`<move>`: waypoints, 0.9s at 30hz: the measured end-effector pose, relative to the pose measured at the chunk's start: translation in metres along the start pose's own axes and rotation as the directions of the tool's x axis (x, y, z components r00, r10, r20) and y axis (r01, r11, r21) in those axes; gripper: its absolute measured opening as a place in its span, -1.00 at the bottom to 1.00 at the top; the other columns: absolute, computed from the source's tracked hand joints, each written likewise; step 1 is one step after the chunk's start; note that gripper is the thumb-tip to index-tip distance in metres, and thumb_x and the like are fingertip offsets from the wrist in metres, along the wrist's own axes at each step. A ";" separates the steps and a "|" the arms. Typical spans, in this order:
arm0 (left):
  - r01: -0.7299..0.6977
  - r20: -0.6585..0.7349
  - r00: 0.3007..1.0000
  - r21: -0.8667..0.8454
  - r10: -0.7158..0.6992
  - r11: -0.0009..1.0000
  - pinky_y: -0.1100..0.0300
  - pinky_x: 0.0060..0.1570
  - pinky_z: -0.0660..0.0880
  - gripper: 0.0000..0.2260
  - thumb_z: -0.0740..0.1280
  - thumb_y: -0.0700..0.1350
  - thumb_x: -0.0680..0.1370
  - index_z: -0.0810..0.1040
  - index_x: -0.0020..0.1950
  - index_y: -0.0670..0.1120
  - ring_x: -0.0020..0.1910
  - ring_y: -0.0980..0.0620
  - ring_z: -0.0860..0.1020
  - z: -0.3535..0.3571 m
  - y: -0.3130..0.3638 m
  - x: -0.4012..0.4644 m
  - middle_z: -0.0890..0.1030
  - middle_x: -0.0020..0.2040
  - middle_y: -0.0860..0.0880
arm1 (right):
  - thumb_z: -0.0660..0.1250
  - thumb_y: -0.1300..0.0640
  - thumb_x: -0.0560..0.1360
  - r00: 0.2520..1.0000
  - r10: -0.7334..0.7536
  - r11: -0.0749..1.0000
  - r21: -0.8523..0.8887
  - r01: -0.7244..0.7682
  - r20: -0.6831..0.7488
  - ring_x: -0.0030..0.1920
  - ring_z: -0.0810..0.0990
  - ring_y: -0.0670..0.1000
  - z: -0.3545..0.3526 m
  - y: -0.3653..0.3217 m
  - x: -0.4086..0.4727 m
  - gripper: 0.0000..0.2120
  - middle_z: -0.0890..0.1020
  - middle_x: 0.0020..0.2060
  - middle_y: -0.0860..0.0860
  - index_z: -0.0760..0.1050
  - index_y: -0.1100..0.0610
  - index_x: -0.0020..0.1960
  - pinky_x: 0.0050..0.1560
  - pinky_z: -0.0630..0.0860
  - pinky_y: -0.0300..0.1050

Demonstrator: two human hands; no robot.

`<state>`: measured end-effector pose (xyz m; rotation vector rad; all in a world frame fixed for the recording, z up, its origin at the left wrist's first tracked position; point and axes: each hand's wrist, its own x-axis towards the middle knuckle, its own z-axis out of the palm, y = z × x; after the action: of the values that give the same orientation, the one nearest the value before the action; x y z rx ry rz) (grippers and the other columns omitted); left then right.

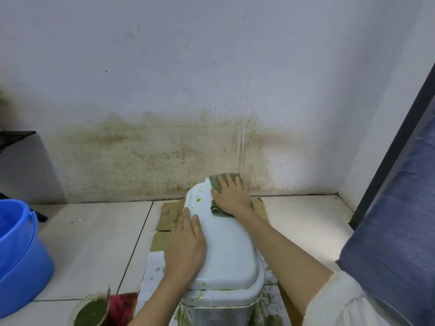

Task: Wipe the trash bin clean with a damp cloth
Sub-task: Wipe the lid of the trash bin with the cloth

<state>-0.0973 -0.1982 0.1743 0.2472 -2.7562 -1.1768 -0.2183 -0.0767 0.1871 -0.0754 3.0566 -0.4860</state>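
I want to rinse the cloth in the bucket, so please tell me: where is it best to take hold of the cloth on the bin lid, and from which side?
Take the cloth at the folded bunch that sticks out on the near side of the right hand, coming from above. There it lies thick and raised on the white lid, so fingers can probably pinch it; under the palm it is pressed flat.

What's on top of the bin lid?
On the lid: the cloth under the right hand, the left hand resting flat, green smears. Anything beneath cloth and hands is hidden.
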 end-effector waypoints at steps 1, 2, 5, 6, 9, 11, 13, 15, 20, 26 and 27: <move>0.006 -0.017 1.000 -0.021 -0.006 1.000 0.02 0.41 0.14 -0.52 -0.11 0.09 0.64 0.00 0.55 0.01 0.51 0.01 0.11 0.000 -0.001 -0.001 0.09 0.55 0.06 | -0.09 -0.16 0.61 0.997 -0.071 0.997 -0.030 0.071 0.006 0.54 -0.14 0.10 0.002 -0.005 -0.017 -0.45 -0.07 0.55 0.02 -0.06 -0.03 0.55 0.51 -0.20 0.03; 0.007 -0.033 0.999 -0.045 -0.008 0.999 0.02 0.39 0.17 -0.52 -0.11 0.09 0.64 0.01 0.55 0.00 0.49 -0.02 0.16 0.000 -0.002 -0.001 0.13 0.54 0.04 | -0.09 -0.15 0.62 0.988 -0.152 0.988 -0.039 0.152 0.016 0.54 -0.14 0.07 0.005 -0.009 -0.037 -0.46 -0.07 0.55 0.01 -0.06 -0.04 0.55 0.51 -0.23 0.00; 0.019 -0.063 0.998 -0.146 -0.029 0.989 0.03 0.36 0.21 -0.52 -0.11 0.11 0.64 0.06 0.54 0.02 0.46 -0.05 0.23 0.000 -0.006 -0.005 0.18 0.53 0.01 | -0.05 -0.14 0.62 0.938 -0.344 0.939 -0.014 0.344 0.041 0.54 -0.15 -0.01 0.007 -0.010 -0.109 -0.49 -0.06 0.55 -0.07 -0.04 -0.10 0.54 0.49 -0.26 -0.08; 0.045 -0.064 0.996 -0.179 -0.057 0.983 0.02 0.37 0.20 -0.51 -0.13 0.13 0.63 0.05 0.55 0.03 0.46 -0.05 0.22 0.000 -0.006 -0.008 0.16 0.53 0.02 | -0.04 -0.14 0.62 0.924 -0.378 0.925 -0.004 0.379 0.049 0.54 -0.16 -0.03 0.007 -0.006 -0.129 -0.49 -0.07 0.55 -0.10 -0.05 -0.13 0.53 0.48 -0.28 -0.10; 0.065 -0.068 0.994 -0.207 -0.081 0.976 0.02 0.41 0.13 -0.50 -0.17 0.13 0.62 0.02 0.54 0.04 0.49 -0.01 0.17 -0.001 0.000 -0.017 0.12 0.54 0.04 | -0.04 -0.17 0.61 0.936 -0.349 0.937 -0.006 0.349 0.053 0.52 -0.20 -0.12 0.002 0.013 -0.139 -0.50 -0.10 0.53 -0.18 -0.06 -0.20 0.51 0.44 -0.32 -0.15; 0.091 -0.073 0.991 -0.203 -0.108 0.975 0.01 0.41 0.11 -0.51 -0.17 0.13 0.62 0.05 0.54 0.04 0.49 -0.01 0.16 -0.001 0.005 -0.018 0.15 0.54 0.03 | -0.05 -0.18 0.61 0.966 -0.257 0.966 -0.017 0.257 0.041 0.53 -0.19 -0.10 -0.003 0.017 -0.105 -0.50 -0.10 0.53 -0.16 -0.06 -0.19 0.52 0.46 -0.29 -0.10; 0.121 -0.069 0.988 -0.194 -0.137 0.974 0.01 0.40 0.11 -0.51 -0.16 0.13 0.62 0.06 0.54 0.03 0.48 -0.01 0.16 -0.001 0.008 -0.016 0.16 0.53 0.03 | -0.08 -0.17 0.61 0.987 -0.156 0.987 -0.022 0.157 0.027 0.54 -0.18 -0.03 -0.005 0.012 -0.053 -0.48 -0.09 0.55 -0.09 -0.07 -0.13 0.54 0.48 -0.26 -0.02; 0.113 -0.087 0.987 -0.223 -0.135 0.968 0.02 0.39 0.10 -0.52 -0.15 0.13 0.62 0.07 0.53 0.04 0.48 0.02 0.16 -0.001 0.009 -0.013 0.16 0.53 0.06 | -0.10 -0.16 0.61 0.996 -0.090 0.995 -0.038 0.090 0.023 0.54 -0.16 0.04 -0.003 -0.003 -0.004 -0.47 -0.07 0.55 -0.03 -0.06 -0.09 0.55 0.49 -0.24 0.04; 0.096 -0.146 0.980 -0.250 -0.136 0.963 0.03 0.34 0.16 -0.43 -0.27 0.22 0.57 -0.20 0.54 0.02 0.48 -0.05 0.19 -0.001 0.002 -0.013 0.08 0.55 -0.01 | -0.10 -0.12 0.62 0.979 -0.201 0.980 0.005 0.201 0.024 0.54 -0.09 0.07 0.017 -0.054 0.015 -0.51 0.09 0.54 -0.01 0.21 -0.02 0.49 0.50 -0.21 0.04; 0.168 -0.189 0.936 -0.498 -0.296 0.850 -0.04 0.42 0.06 -0.47 -0.15 0.16 0.61 -0.08 0.55 0.02 0.50 -0.06 0.13 -0.011 0.009 -0.017 0.09 0.55 -0.03 | -0.14 0.00 0.65 0.945 -0.306 0.907 0.338 0.252 0.117 0.53 0.00 0.01 0.015 -0.050 -0.059 -0.56 0.11 0.53 -0.05 0.18 -0.06 0.50 0.52 -0.11 -0.01; 0.183 -0.200 0.930 -0.472 -0.308 0.862 -0.07 0.43 0.04 -0.47 -0.14 0.14 0.62 -0.04 0.55 -0.02 0.51 -0.07 0.11 -0.012 0.009 -0.016 0.10 0.55 -0.04 | -0.10 -0.02 0.65 0.954 -0.275 0.816 0.554 0.165 0.121 0.51 0.11 0.02 0.002 -0.045 -0.067 -0.59 0.20 0.51 -0.04 0.22 -0.10 0.47 0.52 0.00 0.01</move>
<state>-0.0799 -0.1975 0.1881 0.6681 -2.1882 -1.6596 -0.1494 -0.1161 0.2018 -0.4322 2.6100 -1.2528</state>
